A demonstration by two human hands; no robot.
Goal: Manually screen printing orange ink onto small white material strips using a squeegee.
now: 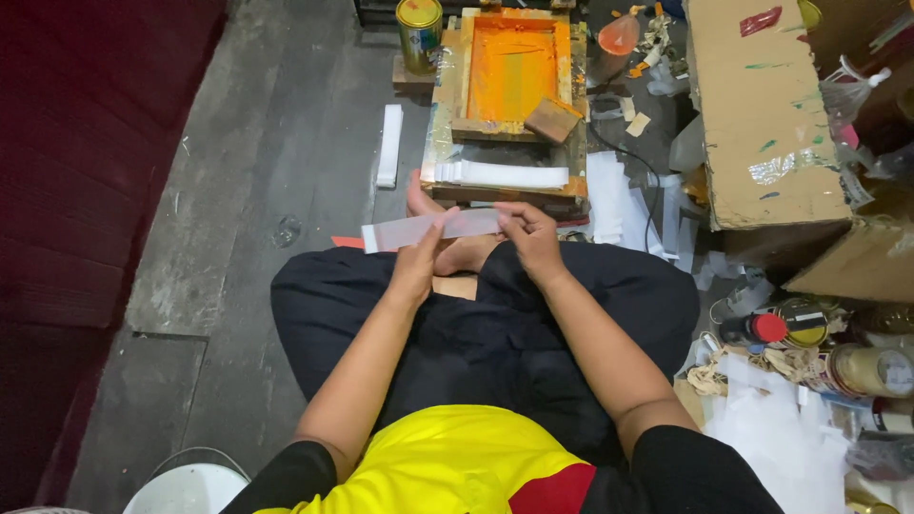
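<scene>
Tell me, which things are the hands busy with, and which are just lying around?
In use: white strip, held by left hand and right hand; orange printing frame just ahead.
Lying about: paint can, cardboard box, white bucket.

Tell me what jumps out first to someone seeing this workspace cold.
The wooden screen-printing frame, flooded with bright orange ink, sits on the floor straight ahead, with a small wooden block on its near right corner. In front of it, the seated person's left hand and right hand hold a long translucent white strip over crossed legs. A paint-smeared cardboard box looms at right above cluttered cans.
</scene>
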